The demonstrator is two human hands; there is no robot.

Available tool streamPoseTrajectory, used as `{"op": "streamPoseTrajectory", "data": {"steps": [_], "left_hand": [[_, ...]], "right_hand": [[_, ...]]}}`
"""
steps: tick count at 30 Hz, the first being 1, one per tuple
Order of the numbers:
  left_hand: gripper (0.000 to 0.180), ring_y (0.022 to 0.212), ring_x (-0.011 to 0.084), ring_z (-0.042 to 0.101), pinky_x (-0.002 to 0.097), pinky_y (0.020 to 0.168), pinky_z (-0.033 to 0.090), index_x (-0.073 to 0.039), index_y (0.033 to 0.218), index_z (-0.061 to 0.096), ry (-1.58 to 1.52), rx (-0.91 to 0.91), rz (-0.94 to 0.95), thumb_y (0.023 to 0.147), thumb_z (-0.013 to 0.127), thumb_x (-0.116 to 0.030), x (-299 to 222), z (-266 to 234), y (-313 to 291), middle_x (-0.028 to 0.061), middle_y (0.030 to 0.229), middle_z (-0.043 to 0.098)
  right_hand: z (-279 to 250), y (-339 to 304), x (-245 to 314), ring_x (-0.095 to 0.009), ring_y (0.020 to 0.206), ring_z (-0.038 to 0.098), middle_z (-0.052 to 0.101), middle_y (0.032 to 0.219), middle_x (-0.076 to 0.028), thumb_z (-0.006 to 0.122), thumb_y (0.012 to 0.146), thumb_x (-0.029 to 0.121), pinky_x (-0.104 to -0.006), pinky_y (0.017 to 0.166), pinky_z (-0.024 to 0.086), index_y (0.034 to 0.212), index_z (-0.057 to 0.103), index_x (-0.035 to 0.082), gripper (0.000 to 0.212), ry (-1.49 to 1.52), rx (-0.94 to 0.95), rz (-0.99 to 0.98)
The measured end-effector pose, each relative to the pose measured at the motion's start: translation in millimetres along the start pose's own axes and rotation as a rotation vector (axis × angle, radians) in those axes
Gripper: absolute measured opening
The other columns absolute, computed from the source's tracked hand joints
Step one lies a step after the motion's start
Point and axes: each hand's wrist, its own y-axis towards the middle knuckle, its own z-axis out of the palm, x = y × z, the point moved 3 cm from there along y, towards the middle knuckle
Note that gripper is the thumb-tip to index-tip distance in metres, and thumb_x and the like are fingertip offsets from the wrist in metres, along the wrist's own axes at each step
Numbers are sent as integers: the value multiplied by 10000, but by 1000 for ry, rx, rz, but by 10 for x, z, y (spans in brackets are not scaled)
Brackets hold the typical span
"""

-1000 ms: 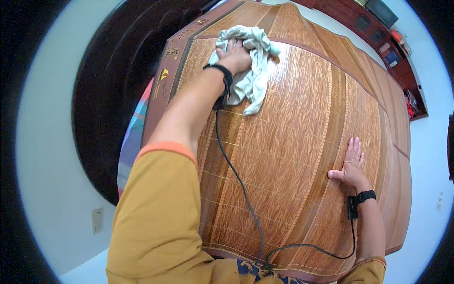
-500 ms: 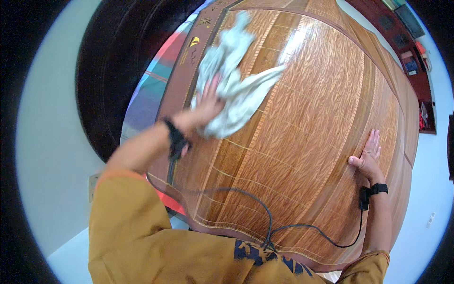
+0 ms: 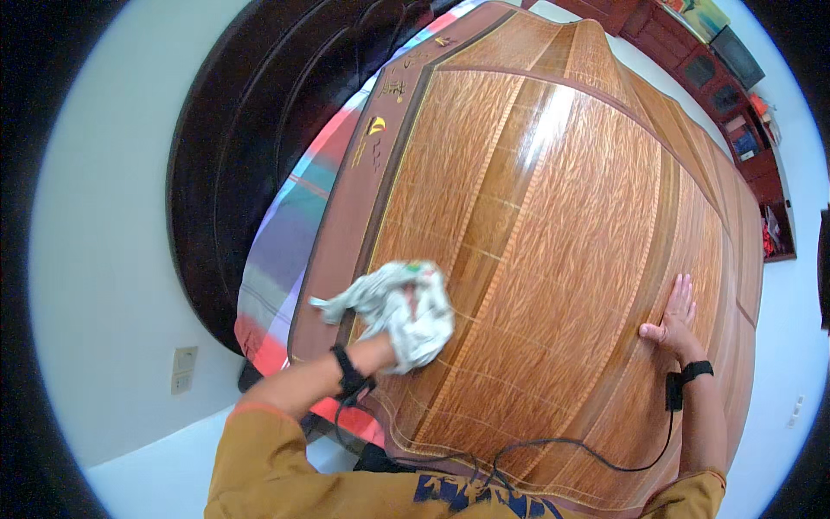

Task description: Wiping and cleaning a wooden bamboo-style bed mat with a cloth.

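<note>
A pale whitish cloth (image 3: 424, 333) is bunched over and around my left hand (image 3: 380, 351), which presses it onto the left part of a glossy brown woven sleeping mat (image 3: 562, 259). The cloth hides most of that hand's fingers, and motion blurs it. One loose corner of the cloth trails left over the mat's plain brown border. My right hand (image 3: 677, 322) lies flat on the right side of the mat, fingers stretched out and holding nothing. Black bands with dark cables circle both wrists.
Beneath the mat is a bed with a colourful sheet (image 3: 290, 212) showing at the left. A dark curved headboard (image 3: 251, 147) stands beyond it, next to a pale wall with a socket plate (image 3: 183, 370). A reddish cabinet (image 3: 718, 86) stands at the far right. A cable (image 3: 596, 448) crosses the mat's near edge.
My left hand has pulled the cloth nearer to me, and the cloth is now bunched rather than spread out. My right hand stays flat on the mat. The view has shifted slightly.
</note>
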Motion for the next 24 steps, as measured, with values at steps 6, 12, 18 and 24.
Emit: {"op": "streamPoseTrajectory", "data": {"steps": [6, 12, 18, 24], "left_hand": [[352, 1006, 237, 521, 421, 918, 402, -121, 1112, 561, 116, 495, -369, 893, 382, -330, -342, 938, 2454, 103, 1082, 565], [337, 981, 259, 533, 430, 890, 424, -80, 1078, 569, 1107, 183, 78, 869, 405, -287, -1437, 1181, 3473, 131, 1046, 571], [323, 956, 282, 546, 440, 862, 446, -39, 1045, 577, 2388, -298, 294, 844, 428, -243, -2374, 620, 2374, 159, 1011, 577], [309, 932, 304, 559, 450, 833, 468, 2, 1011, 586, 2421, -510, 336, 820, 451, -200, -2051, -116, -20, 186, 975, 582]], "right_hand": [[-1, -79, -137, -322, 1346, -145, -122, 1453, -211, 605, 345, 816, -505, 1029, -126, 1388, -87, 14, 1487, -9, 4, 26], [33, -68, -185, -321, 1346, -139, -117, 1451, -218, 573, 348, 839, -499, 1034, -122, 1388, -88, 16, 1482, -16, -13, -4], [7, -105, -176, -319, 1347, -136, -117, 1451, -217, 554, 360, 846, -499, 1034, -119, 1388, -90, 20, 1468, -33, -1, 0], [2, -77, -109, -316, 1347, -133, -118, 1452, -215, 535, 371, 853, -500, 1035, -115, 1389, -93, 23, 1455, -36, -1, -34]]}}
